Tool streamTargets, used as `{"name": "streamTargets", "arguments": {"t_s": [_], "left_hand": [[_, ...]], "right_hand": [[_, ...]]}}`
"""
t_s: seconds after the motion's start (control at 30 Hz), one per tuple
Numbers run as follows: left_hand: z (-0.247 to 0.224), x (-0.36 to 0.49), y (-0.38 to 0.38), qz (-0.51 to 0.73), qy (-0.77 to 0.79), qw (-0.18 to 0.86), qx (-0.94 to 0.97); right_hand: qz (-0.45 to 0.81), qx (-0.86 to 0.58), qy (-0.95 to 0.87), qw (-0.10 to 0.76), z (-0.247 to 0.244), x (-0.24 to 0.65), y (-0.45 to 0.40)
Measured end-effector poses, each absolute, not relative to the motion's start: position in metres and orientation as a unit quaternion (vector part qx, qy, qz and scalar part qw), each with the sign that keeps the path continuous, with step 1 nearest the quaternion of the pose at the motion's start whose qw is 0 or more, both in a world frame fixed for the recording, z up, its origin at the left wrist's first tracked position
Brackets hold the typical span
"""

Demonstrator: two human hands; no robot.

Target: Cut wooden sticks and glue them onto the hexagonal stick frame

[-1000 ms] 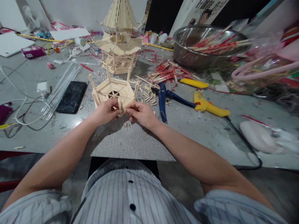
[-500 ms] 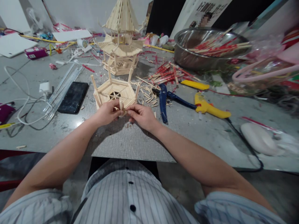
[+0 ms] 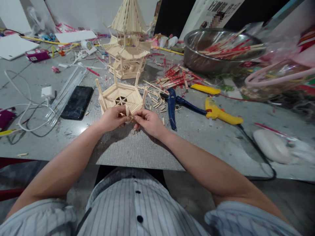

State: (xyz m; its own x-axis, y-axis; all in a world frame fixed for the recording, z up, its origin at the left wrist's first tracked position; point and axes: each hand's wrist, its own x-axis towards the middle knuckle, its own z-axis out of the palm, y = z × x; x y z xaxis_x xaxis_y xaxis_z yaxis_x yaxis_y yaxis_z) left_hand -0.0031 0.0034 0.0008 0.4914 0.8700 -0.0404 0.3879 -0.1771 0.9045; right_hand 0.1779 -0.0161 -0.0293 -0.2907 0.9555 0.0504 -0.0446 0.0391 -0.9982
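Observation:
A hexagonal frame of pale wooden sticks lies on the table in front of me, with short posts rising from its corners and a spoked opening in its middle. At its near edge, my left hand is closed in a pinch on a short wooden stick that stands upright. My right hand is closed too, its thumb and fingertips pressed together right beside the foot of that stick; what lies between them is too small to make out. Behind the frame rises a tiered stick pagoda.
Right of the frame lie cut stick pieces, blue-handled cutters and a yellow glue gun with a cord. A steel basin holds red-wrapped chopsticks. Leftward are a black phone and a white charger with its cable.
Almost nothing differs. Both hands stay at the frame's near edge, and the right fingers have shifted only slightly.

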Motion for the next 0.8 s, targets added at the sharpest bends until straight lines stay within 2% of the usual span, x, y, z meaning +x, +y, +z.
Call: {"name": "streamTargets", "arguments": {"t_s": [0.33, 0.8], "left_hand": [[0.0053, -0.0073, 0.0058, 0.257, 0.427, 0.507, 0.704], [0.0021, -0.0078, 0.0072, 0.255, 0.418, 0.474, 0.732]], "right_hand": [[0.567, -0.404, -0.559, 0.450, -0.0310, 0.1776, -0.0156], [0.577, -0.400, -0.549, 0.454, -0.0309, 0.1782, -0.0166]]}}
